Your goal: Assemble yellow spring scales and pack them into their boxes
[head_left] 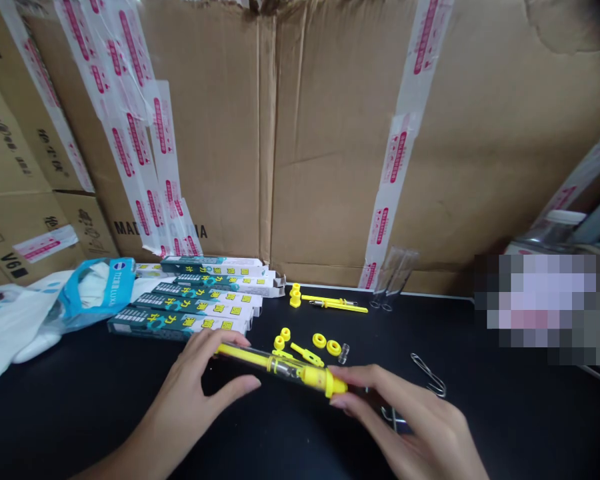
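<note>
Holding a tubular spring scale aslant above a black counter

In the head view, the right hand is pinching the yellow cap of the tubular spring scale between thumb and fingertips. The left hand is curving its fingers over the opposite end, its thumb spreading apart below the tube; whether those fingers are gripping, I cannot tell. The long axis is running mostly crosswise between the hands, the capped end pointing right and slightly toward the bottom of the view. Behind it, yellow rings are lying on the counter, printed cartons are stacking up beyond the left hand, and a metal hook is lying near the right.
</note>
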The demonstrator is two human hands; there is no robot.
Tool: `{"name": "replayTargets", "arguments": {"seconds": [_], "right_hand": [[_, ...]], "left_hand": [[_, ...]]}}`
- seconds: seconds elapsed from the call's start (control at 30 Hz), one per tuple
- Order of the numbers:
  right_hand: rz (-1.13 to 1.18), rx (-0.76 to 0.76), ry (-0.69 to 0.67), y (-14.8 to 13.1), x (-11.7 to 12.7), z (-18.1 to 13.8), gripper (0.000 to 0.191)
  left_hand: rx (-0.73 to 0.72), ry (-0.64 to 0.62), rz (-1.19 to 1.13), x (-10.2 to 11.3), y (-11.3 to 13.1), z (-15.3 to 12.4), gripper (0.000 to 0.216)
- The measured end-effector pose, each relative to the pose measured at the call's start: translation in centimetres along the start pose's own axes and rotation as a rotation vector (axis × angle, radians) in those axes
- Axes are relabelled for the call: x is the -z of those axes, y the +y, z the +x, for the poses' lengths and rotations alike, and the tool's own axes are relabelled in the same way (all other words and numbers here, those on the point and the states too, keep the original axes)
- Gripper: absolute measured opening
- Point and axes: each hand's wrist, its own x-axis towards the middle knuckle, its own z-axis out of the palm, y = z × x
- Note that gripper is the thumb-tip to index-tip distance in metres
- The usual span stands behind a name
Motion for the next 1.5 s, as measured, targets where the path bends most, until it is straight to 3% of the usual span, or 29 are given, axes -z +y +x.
{"name": "replayTargets", "arguments": {"seconds": [0.13, 0.33, 0.43, 0.57, 0.7, 0.8, 0.9, 1.07, 1.27, 1.4, 1.5], "right_hand": [[-0.065, 0.114, -0.022, 0.1, -0.3, -0.3, 0.022], [-0.054, 0.018, -0.06, 0.4, -1.0, -0.5, 0.03], [-0.027, -0.008, -0.109, 0.3, -1.1, -0.3, 0.036], [-0.012, 0.008, -0.152, 0.1, -1.1, -0.1, 0.037], [-0.026, 0.034, -0.153, 0.1, -1.1, -0.1, 0.031], [-0.075, 0.086, -0.169, 0.0, -1.2, 0.0, 0.028], [-0.134, 0.146, -0.192, -0.2, -1.1, 0.1, 0.026], [-0.128, 0.164, -0.205, -0.4, -1.1, 0.0, 0.025], [-0.073, 0.193, -0.175, -0.9, -2.3, -0.2, 0.02], [-0.086, 0.228, -0.185, -1.4, -2.6, -0.1, 0.02], [-0.112, 0.248, -0.19, -1.6, -2.3, 0.2, 0.02]], "left_hand": [[-0.047, -0.027, 0.032, 0.1, 0.2, -0.1, 0.026], [-0.032, -0.084, 0.086, 0.0, 0.3, 0.0, 0.015], [-0.093, -0.11, 0.103, 0.0, 0.4, -0.2, 0.015], [-0.321, -0.05, 0.277, 0.3, 0.2, -0.7, 0.022], [-0.575, 0.056, 0.549, 0.7, 0.0, -0.7, 0.045], [-0.683, 0.076, 0.749, 0.9, 0.1, -0.2, 0.053], [-0.738, 0.041, 0.827, 1.0, 0.3, 0.3, 0.047], [-0.739, -0.064, 0.671, 1.0, 0.7, 0.3, 0.029], [-0.728, -0.272, 0.501, 1.3, 2.0, -0.5, 0.03], [-0.68, -0.298, 0.435, 0.8, 2.3, -0.6, 0.032], [-0.604, -0.298, 0.346, -0.5, 2.6, -0.4, 0.021]]}}
